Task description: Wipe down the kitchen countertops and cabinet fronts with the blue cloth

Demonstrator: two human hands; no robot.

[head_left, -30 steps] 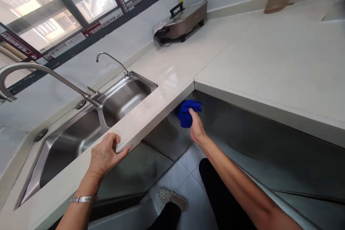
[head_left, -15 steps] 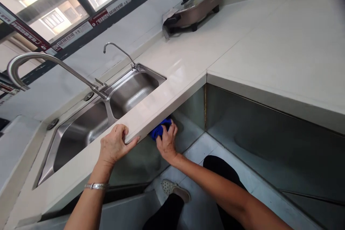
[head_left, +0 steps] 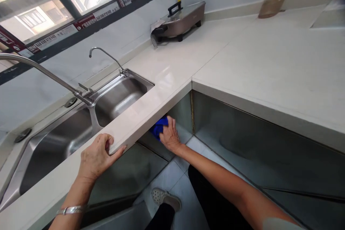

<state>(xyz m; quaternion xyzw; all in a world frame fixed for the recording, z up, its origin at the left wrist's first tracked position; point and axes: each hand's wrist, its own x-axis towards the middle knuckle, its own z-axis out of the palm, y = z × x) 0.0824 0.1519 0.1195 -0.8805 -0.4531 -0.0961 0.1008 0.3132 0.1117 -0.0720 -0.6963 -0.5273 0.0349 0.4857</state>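
Observation:
My left hand (head_left: pixel 97 156), with a silver bracelet at the wrist, grips the front edge of the pale countertop (head_left: pixel 151 109) beside the sink. Its thumb lies along the edge's face and its curled fingers rest on top. Below the counter's edge, my right hand (head_left: pixel 169 136) is closed on a bunched blue cloth (head_left: pixel 159 128). The cloth is against the dark glossy cabinet front (head_left: pixel 180 115), just under the counter and left of the inner corner. Part of the cloth is hidden by the fingers.
A double steel sink (head_left: pixel 93 116) with a large faucet (head_left: pixel 48 79) and a small one (head_left: pixel 106 54) is at the left. A lidded electric pan (head_left: pixel 183 19) stands at the back. One clog (head_left: pixel 159 196) is on the tiled floor (head_left: pixel 172 174). Cabinets also run along the right.
The view has shifted right, so the sink and pan appear farther left. My right hand and the cloth have moved along the cabinet front toward the corner gap. The left hand still holds the counter edge.

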